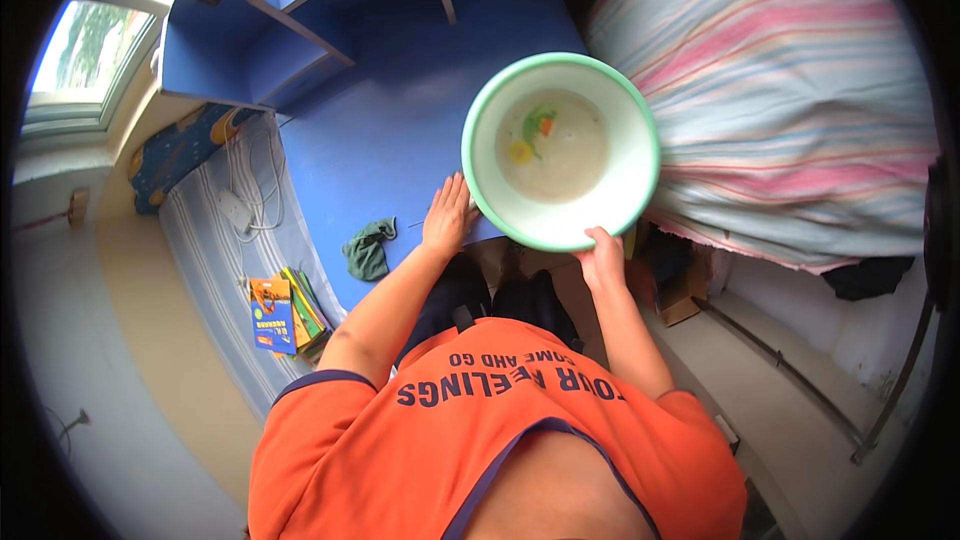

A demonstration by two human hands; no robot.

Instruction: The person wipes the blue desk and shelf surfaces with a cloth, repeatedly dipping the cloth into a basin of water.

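Note:
A white plastic basin (517,202) with a pale green rim holds cloudy water, and a green, orange and yellow printed design shows at its bottom. My right hand (602,259) grips the near rim, with the thumb over the edge. The basin is level with the right front of the blue desk (360,157) and hides part of it. My left hand (448,219) lies palm down at the desk's front edge, fingers stretched, beside the basin. Something whitish shows by its thumb; what is under the palm is hidden. A crumpled dark green cloth (367,249) lies left of that hand.
Blue shelves (300,37) rise at the desk's back. Left of the desk, books (274,319) and a white power strip (237,211) with cords lie on striped fabric. A bed with a striped sheet (772,105) stands at right, an open cardboard box (682,300) below it.

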